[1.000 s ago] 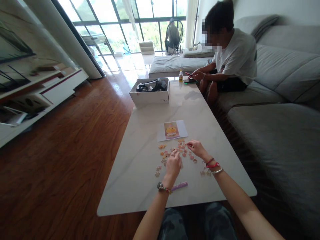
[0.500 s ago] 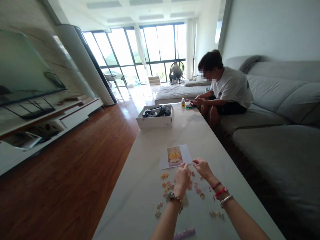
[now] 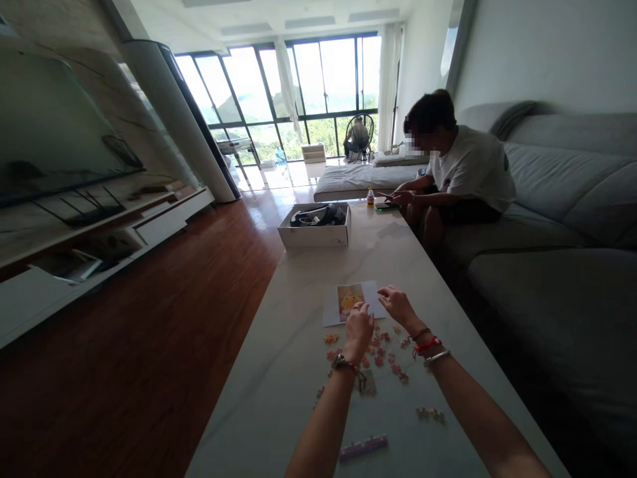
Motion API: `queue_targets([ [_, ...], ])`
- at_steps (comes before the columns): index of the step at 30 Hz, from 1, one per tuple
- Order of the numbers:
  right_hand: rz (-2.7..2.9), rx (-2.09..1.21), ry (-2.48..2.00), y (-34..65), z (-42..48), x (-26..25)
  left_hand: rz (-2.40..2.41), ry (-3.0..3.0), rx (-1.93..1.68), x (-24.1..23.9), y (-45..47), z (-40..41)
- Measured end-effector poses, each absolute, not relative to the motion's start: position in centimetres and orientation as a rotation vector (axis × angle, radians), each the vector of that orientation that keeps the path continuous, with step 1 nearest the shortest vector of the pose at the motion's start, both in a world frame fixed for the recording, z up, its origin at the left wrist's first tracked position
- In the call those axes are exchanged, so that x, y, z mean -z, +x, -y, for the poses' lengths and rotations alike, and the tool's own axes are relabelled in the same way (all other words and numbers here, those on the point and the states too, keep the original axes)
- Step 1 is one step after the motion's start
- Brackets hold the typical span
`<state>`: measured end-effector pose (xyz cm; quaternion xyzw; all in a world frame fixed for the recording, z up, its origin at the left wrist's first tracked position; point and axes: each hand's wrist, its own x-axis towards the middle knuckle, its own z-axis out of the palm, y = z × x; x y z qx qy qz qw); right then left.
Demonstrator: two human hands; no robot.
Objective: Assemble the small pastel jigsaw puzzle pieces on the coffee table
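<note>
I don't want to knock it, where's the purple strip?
In the head view, the purple strip lies on the table near the bottom, slightly right of centre, beside the left forearm.

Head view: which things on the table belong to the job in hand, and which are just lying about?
Likely part of the job, near the hands:
- loose jigsaw pieces
- purple strip, seemingly joined pieces
- printed picture sheet

Apparently just lying about, farther off:
- white box
- dark gear inside it
- small bottle
- dark flat device
</note>
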<state>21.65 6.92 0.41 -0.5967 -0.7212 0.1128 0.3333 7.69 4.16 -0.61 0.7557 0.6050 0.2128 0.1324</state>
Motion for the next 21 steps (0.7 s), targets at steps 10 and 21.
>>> queue_targets([
  [10,1.877,-0.291,-1.588,22.6,-6.0,-0.2,-1.713,2.129,-0.700,0.7,6.1,-3.9],
  [21,1.793,-0.601,-1.601,23.6,8.9,3.1,-1.582,2.006,-0.695,2.7,1.6,10.6],
])
